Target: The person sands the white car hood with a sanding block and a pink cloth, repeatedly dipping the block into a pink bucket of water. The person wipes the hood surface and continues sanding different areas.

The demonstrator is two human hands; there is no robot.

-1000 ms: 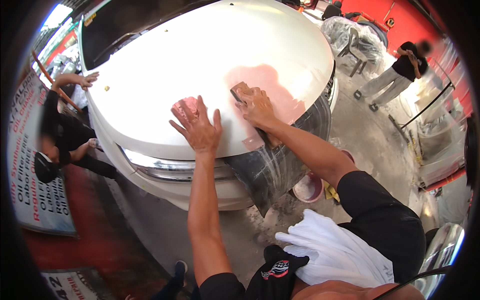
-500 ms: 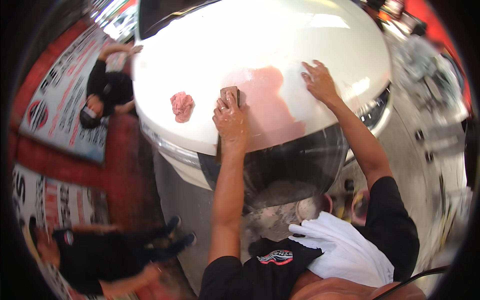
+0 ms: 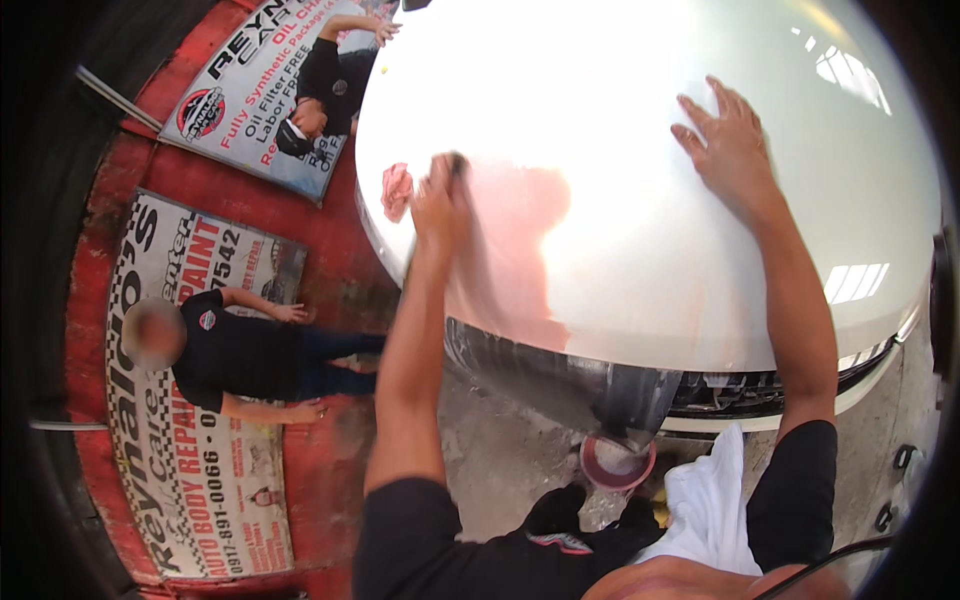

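Note:
My left hand [image 3: 438, 205], slightly blurred, is closed on a dark sanding block [image 3: 457, 164] on the white car hood [image 3: 620, 120]. It sits at the left edge of a wet pink patch [image 3: 520, 240]. A crumpled pink cloth [image 3: 396, 190] lies just left of that hand on the hood. My right hand [image 3: 728, 150] rests on the hood further right, its fingers spread and holding nothing. A dark sheet [image 3: 560, 390] hangs below the hood's front edge.
A person [image 3: 340, 85] leans at the hood's left side; another [image 3: 240, 345] is at my left, before red walls with banners [image 3: 150, 460]. A pink bucket [image 3: 617, 466] stands on the concrete floor [image 3: 470, 430] below the bumper. A white towel [image 3: 700, 500] hangs on me.
The block passed from my right hand to my left, which left the pink cloth and moved to the patch's left edge. My right hand moved right, opening onto the hood. The view swung leftward.

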